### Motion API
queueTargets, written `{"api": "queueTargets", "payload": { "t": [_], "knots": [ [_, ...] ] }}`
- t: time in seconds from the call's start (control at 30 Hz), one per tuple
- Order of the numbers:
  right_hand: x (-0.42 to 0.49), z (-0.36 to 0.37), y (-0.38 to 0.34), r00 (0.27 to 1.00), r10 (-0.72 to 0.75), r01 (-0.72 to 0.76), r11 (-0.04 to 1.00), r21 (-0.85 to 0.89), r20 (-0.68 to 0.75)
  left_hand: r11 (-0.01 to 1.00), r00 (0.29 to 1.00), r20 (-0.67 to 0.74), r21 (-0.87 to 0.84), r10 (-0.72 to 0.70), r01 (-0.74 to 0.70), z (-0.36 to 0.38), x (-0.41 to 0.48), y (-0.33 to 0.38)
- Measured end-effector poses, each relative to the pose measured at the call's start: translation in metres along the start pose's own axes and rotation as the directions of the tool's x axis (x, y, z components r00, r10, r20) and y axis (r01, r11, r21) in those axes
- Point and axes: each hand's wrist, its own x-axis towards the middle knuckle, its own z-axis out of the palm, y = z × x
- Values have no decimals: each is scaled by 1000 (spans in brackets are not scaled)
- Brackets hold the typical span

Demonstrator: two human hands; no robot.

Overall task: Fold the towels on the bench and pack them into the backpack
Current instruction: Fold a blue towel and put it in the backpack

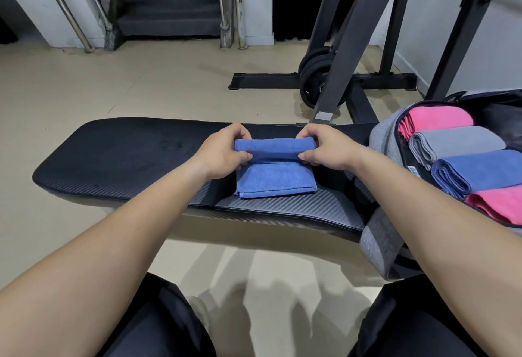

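Now rolling the last blue towel on the bench.

Both hands pinch the ends of the blue microfibre towel lying mid-bench: left hand and right hand grip the rolled far edge between thumb and fingers. The open grey backpack at right holds four folded towels. Uneven pull from either hand would likely skew the roll, leaving it too loose for the remaining gap.

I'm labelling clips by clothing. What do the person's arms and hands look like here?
Both forearms are bare: no sleeves show. The left hand and right hand wear no gloves, and no rings, watch or bands are visible.
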Motion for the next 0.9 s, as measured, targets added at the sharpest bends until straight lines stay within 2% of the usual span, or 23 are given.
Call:
{"api": "queueTargets", "payload": {
  "t": [0.17, 0.27, 0.4, 0.53, 0.6, 0.67, 0.77, 0.8, 0.9],
  "knots": [
    [-23, -1, 0, 994, -91, 101, 977, -187, 58, 962, 984, 107, 217, 146, -166, -2, -16, -5],
    [-36, 1, 1, 989, -124, 143, 946, -290, 82, 929, 969, 149, 288, 196, -232, -1, -26, -10],
    [-49, 11, 2, 988, -117, 146, 923, -356, 103, 910, 960, 185, 322, 209, -260, 2, -36, -18],
    [-48, 26, -3, 994, -106, 93, 911, -403, -11, 882, 957, 237, 399, 164, -250, 3, -40, -13],
    [-43, 35, -10, 994, -72, 25, 890, -455, -87, 844, 975, 172, 494, 141, -209, 5, -38, -2],
    [-42, 46, -17, 989, -23, -53, 869, -492, -147, 784, 985, 19, 604, 170, -147, 14, -33, 12],
    [-43, 58, -25, 981, -6, -107, 812, -573, -191, 796, 963, -195, 604, 188, -33, 40, -22, 24],
    [-44, 60, -26, 978, -7, -117, 803, -584, -206, 800, 966, -194, 600, 170, -20, 49, -18, 22],
    [-44, 61, -28, 969, -9, -163, 728, -666, -247, 780, 997, -61, 626, 53, -3, 68, -8, 6]
  ]
}}
